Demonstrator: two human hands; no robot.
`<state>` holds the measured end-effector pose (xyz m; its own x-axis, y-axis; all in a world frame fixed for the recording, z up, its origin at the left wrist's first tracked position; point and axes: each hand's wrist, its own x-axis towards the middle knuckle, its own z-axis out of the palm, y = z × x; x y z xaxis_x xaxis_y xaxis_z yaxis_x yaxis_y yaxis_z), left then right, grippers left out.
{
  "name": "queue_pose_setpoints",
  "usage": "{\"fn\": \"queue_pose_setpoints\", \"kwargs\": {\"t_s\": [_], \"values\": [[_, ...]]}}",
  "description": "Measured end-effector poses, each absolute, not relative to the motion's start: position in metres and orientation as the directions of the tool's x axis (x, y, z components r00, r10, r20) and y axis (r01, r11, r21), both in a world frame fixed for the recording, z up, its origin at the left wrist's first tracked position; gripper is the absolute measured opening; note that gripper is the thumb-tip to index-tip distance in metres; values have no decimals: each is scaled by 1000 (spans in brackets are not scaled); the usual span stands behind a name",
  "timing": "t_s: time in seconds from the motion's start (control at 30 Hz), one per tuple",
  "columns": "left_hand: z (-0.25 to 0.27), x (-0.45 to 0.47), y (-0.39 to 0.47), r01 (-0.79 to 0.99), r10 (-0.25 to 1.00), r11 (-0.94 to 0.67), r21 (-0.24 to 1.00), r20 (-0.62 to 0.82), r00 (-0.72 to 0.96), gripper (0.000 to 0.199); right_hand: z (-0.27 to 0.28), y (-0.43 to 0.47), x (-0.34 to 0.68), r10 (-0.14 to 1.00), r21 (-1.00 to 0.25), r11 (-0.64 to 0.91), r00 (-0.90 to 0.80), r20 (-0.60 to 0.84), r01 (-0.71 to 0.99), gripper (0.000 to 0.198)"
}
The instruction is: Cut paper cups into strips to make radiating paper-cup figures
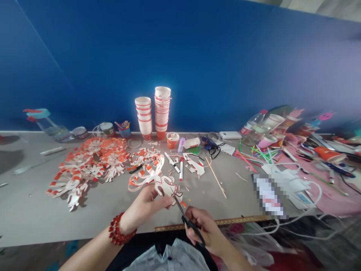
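Observation:
My left hand (pixel 150 205), with red bead bracelets at the wrist, pinches a white paper cutout (pixel 167 184) that has red drawn lines and curled orange-and-white strips trailing to its left. Dark-handled scissors (pixel 186 220) are gripped in my right hand (pixel 201 227), fingers round the handles. Their blades point up and left and meet the cutout's right edge. Just beyond the cutout lie a red-capped marker (pixel 181 169) and a black-and-white marker (pixel 172 162). Several finished-looking orange-and-white paper figures (pixel 93 169) are spread in a heap left of my hands.
Two tall stacks of paper cups (pixel 162 113) stand against the blue wall. Paper scraps (pixel 194 163) and a wooden stick (pixel 216 178) lie mid-table. On the right are a phone-like blurred rectangle (pixel 269 195), white cables (pixel 316 188), plastic bottles (pixel 251 128) and coloured straws (pixel 248 160).

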<state>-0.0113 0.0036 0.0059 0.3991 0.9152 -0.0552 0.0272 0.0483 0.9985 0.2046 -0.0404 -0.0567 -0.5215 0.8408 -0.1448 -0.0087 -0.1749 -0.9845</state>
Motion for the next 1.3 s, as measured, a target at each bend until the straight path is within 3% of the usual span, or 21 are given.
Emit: {"fn": "queue_pose_setpoints", "kwargs": {"t_s": [0.63, 0.97, 1.13, 1.3], "values": [[5, -4, 0, -63, 923, 78, 995, -48, 383, 18, -51, -39, 204, 861, -996, -92, -503, -84, 8, 56], [-6, 10, -11, -217, 955, 191, 957, -131, 266, 19, -62, -37, 195, 846, -970, -140, -533, -12, -200, 59], [-21, 24, -20, -362, 976, 164, 918, -98, 195, 23, -61, -37, 189, 857, -956, -134, -515, 20, -260, 61], [-27, 31, -27, -367, 988, 141, 920, -105, 116, 21, -59, -38, 185, 867, -946, -136, -497, 29, -293, 61]]}}
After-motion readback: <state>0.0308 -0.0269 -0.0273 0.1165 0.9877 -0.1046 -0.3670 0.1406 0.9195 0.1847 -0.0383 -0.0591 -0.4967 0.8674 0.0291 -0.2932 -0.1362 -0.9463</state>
